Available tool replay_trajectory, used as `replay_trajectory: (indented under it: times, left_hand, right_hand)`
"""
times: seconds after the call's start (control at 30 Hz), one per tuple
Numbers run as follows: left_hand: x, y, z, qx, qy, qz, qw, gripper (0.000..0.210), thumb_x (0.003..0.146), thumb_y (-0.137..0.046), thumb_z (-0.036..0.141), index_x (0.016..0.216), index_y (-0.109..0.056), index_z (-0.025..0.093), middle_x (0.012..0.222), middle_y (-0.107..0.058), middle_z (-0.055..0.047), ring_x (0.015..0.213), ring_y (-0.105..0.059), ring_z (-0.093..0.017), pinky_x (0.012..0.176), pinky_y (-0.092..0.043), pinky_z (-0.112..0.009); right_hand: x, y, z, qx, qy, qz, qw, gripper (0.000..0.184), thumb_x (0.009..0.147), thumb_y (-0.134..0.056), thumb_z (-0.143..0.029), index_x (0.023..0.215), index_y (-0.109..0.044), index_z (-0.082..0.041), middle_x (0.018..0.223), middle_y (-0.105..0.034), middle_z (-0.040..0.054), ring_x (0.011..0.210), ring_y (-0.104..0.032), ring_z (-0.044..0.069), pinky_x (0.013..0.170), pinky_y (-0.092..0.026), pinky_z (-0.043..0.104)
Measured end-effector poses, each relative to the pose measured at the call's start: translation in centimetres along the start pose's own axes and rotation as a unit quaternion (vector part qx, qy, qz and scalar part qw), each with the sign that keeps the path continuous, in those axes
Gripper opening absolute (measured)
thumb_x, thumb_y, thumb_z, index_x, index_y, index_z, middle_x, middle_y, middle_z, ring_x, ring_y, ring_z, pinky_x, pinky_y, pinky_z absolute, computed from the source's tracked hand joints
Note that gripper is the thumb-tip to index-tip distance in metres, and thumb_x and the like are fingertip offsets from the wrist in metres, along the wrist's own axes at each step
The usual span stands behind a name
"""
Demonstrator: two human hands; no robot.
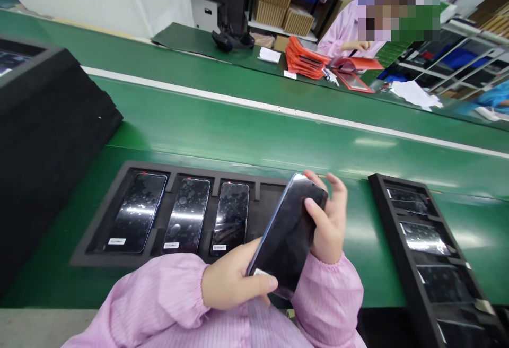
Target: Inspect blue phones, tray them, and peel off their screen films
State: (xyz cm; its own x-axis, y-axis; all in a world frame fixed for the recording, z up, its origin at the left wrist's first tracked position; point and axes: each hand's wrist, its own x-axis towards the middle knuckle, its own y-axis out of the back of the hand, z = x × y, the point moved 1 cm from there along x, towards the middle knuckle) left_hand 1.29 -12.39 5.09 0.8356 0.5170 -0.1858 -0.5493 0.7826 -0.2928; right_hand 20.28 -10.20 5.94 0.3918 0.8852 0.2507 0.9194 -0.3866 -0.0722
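A dark smartphone (287,231) with a blue edge is held tilted in front of me, its screen side up. My left hand (238,276) grips its lower left end, the thumb lying over a white label. At the upper right end my right hand (328,220) holds it too, thumb on the screen and fingers behind the edge. Just beyond and to the left lies a black foam tray (93,231). Three phones sit in its slots: a left one (139,212), a middle one (186,215) and a right one (231,215), each with a white label.
A second foam tray (392,242) with several phones lies at the right. Stacked black trays (47,125) rise at the left. Across the green bench (238,114), a co-worker in a pink sleeve (338,29) handles red folders (304,59). Shelves with boxes stand behind.
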Motion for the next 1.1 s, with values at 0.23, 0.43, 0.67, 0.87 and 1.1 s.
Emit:
replay_trajectory:
  times: [0.23,0.43,0.67,0.87,1.1]
  left_hand:
    - [1.0,2.3,-3.1,0.320,0.007,0.176,0.931,0.042,0.087,-0.057,0.032,0.125,-0.057,0.016,0.116,-0.064,-0.012,0.107,-0.059,-0.028,0.096,-0.049,-0.045]
    - [1.8,3.6,-4.6,0.594,0.056,0.325,0.734,0.064,0.084,-0.063,0.030,0.141,-0.044,0.007,0.141,-0.044,-0.024,0.128,-0.042,-0.040,0.103,-0.041,-0.054]
    - [2.2,3.5,-2.9,0.570,0.078,0.363,0.733,0.074,0.076,-0.062,0.027,0.142,-0.040,0.004,0.140,-0.044,-0.026,0.128,-0.045,-0.039,0.101,-0.043,-0.047]
    - [-2.7,7.0,-0.3,0.369,0.154,0.347,0.848,0.051,0.088,-0.037,0.022,0.139,-0.042,0.018,0.080,-0.068,-0.004,0.075,-0.067,-0.025,0.076,-0.049,-0.037]
    - [-0.9,6.0,-4.6,0.282,0.011,0.300,0.911,0.054,0.091,-0.033,0.021,0.145,-0.036,0.011,0.131,-0.058,-0.015,0.122,-0.056,-0.024,0.101,-0.047,-0.039]
  right_hand:
    - [0.4,3.7,3.0,-0.309,-0.120,-0.074,0.940,0.080,0.083,-0.060,-0.048,0.150,-0.028,-0.016,0.146,-0.042,0.0154,0.133,-0.043,0.028,0.108,-0.040,0.044]
    - [1.7,1.1,0.6,-0.692,-0.118,-0.087,0.707,0.065,0.087,-0.051,-0.023,0.150,-0.035,-0.018,0.075,-0.067,0.0108,0.072,-0.068,0.032,0.065,-0.053,0.042]
    - [-1.1,-5.2,3.6,-0.709,-0.075,-0.186,0.676,0.071,0.090,-0.052,-0.025,0.154,-0.025,-0.016,0.136,-0.047,0.0257,0.072,-0.070,0.029,0.060,-0.055,0.038]
    - [-1.6,-2.7,5.0,-0.643,-0.089,-0.106,0.753,0.069,0.094,-0.049,-0.032,0.154,-0.021,-0.011,0.148,-0.027,0.0319,0.086,-0.070,0.032,0.069,-0.056,0.040]
    - [-2.5,0.4,4.6,-0.527,-0.038,-0.105,0.843,0.065,0.093,-0.043,-0.040,0.152,-0.027,-0.018,0.147,-0.036,0.0180,0.123,-0.053,0.031,0.094,-0.050,0.045]
